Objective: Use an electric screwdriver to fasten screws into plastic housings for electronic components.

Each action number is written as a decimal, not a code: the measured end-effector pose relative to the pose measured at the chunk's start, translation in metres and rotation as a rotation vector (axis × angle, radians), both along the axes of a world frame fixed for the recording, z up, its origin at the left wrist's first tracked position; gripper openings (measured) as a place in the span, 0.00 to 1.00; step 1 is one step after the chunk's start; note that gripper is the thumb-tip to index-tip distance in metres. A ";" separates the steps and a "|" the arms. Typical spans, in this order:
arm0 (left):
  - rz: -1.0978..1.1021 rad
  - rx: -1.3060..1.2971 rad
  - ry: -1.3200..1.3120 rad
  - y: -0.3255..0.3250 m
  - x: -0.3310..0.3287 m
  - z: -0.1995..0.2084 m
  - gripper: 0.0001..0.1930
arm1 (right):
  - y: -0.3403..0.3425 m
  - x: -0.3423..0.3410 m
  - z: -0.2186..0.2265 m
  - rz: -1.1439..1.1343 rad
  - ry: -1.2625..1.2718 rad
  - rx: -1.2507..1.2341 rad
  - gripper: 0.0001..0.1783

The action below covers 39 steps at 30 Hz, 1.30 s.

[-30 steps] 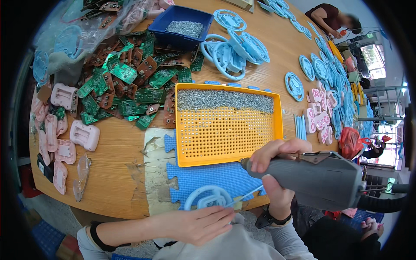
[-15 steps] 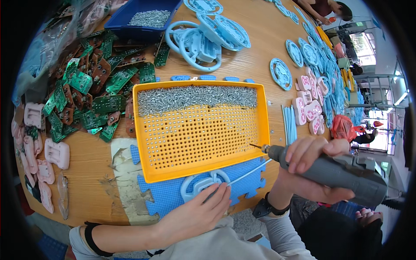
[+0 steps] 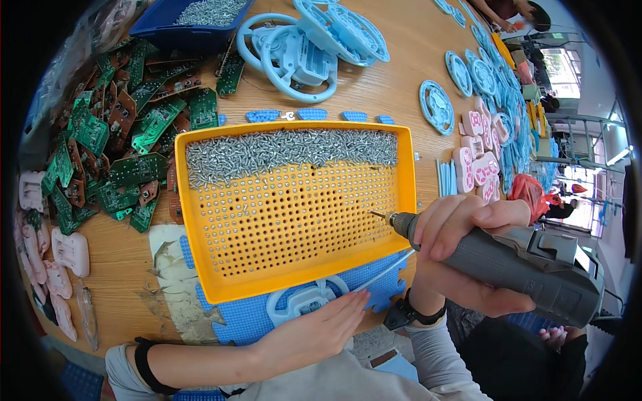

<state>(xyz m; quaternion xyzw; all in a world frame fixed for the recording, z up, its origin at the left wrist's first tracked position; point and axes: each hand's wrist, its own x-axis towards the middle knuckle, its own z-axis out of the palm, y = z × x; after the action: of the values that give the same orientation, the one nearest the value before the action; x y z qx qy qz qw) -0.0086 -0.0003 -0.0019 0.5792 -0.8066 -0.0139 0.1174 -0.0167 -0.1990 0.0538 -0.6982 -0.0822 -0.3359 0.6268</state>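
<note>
My right hand is wrapped round a dark grey electric screwdriver, its thin bit pointing left over a yellow tray. The tray's perforated bottom has small screws in many holes, and a bank of loose silver screws lies along its far side. Below the tray's near edge, a light blue toy steering wheel rests on a blue foam mat. My left hand presses on its near right part, fingers together and thumb hidden. A thin light blue rod sticks out beyond those fingers.
Green and brown circuit boards pile up at left, above pink plastic shells. A dark blue bin of screws and blue wheel parts stand behind the tray. More blue discs and pink pieces lie at right.
The screwdriver's bit has shifted left, further over the tray. My left hand's fingers have straightened over the wheel. The tray and its surroundings appear lower and further left as the view shifts.
</note>
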 end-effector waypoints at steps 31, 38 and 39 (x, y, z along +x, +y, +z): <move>-0.061 0.052 -0.042 -0.001 0.002 0.002 0.24 | 0.044 -0.028 0.037 0.381 0.090 0.005 0.31; -0.069 0.058 -0.080 0.001 0.003 -0.001 0.24 | 0.046 -0.023 0.022 0.459 0.068 0.027 0.30; -0.068 0.056 -0.079 0.000 0.003 0.000 0.24 | 0.044 -0.023 0.024 0.477 0.083 0.025 0.29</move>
<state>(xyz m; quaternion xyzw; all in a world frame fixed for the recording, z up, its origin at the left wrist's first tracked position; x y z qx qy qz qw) -0.0060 -0.0001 -0.0023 0.5545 -0.8291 -0.0177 0.0685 -0.0399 -0.1551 0.0781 -0.6643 -0.2147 -0.1501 0.7001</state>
